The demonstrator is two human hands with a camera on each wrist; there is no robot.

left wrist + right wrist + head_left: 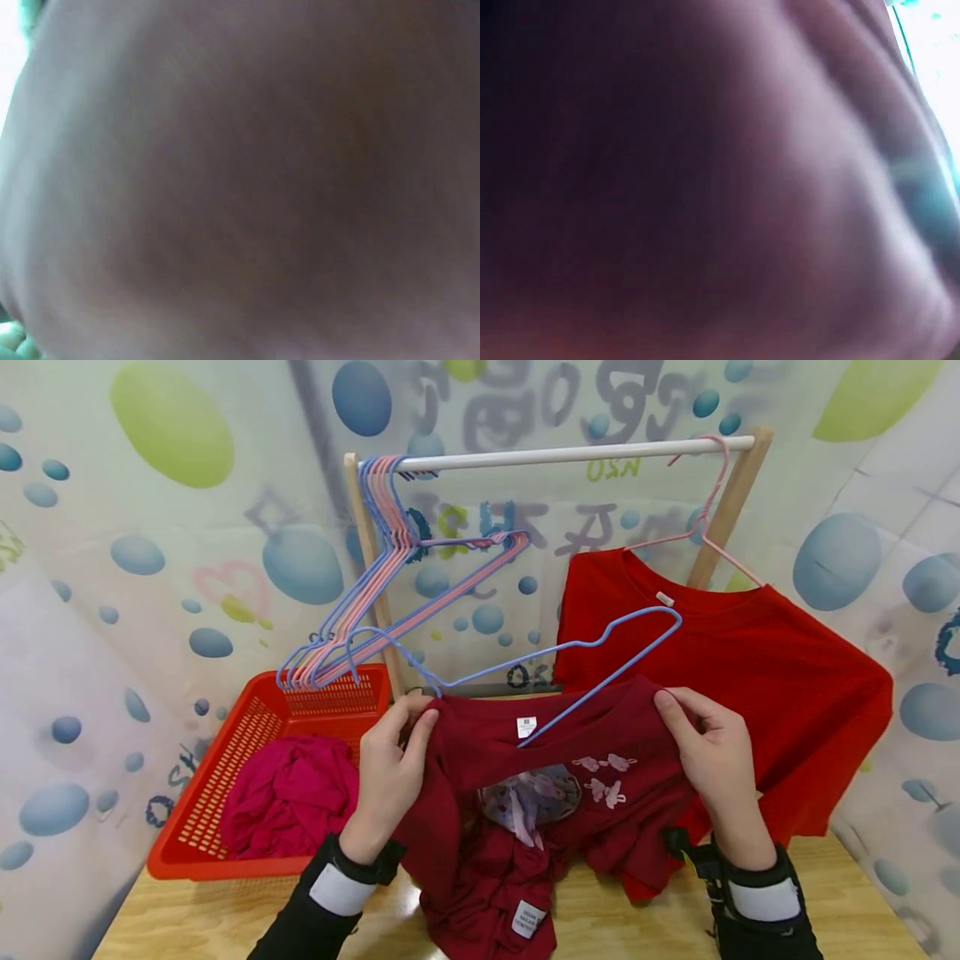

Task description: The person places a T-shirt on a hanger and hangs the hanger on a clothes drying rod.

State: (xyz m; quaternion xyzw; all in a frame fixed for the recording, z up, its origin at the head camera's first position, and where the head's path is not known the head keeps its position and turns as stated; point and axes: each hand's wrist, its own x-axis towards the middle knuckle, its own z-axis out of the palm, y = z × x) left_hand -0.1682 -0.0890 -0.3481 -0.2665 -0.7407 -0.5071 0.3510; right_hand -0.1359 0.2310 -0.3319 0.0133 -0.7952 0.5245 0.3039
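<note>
A dark maroon shirt (495, 827) with a white neck label and small pale butterfly prints is held up by its two shoulders in the head view. My left hand (390, 768) pinches the left shoulder between thumb and fingers, and my right hand (708, 747) pinches the right shoulder. A blue clothes hanger (536, 653) stands partly in the neck opening: its hook is beside my left hand, its right end pokes up above the collar, and its other end is hidden in the shirt. Both wrist views show only blurred skin close up.
A clothes rack (555, 457) stands behind, with several blue and pink hangers (390, 560) at its left. A red top (757, 668) hangs from a pink hanger (703, 518) at the right. On the wooden table (832, 902), a red basket (187, 810) holds a crumpled magenta garment (296, 793).
</note>
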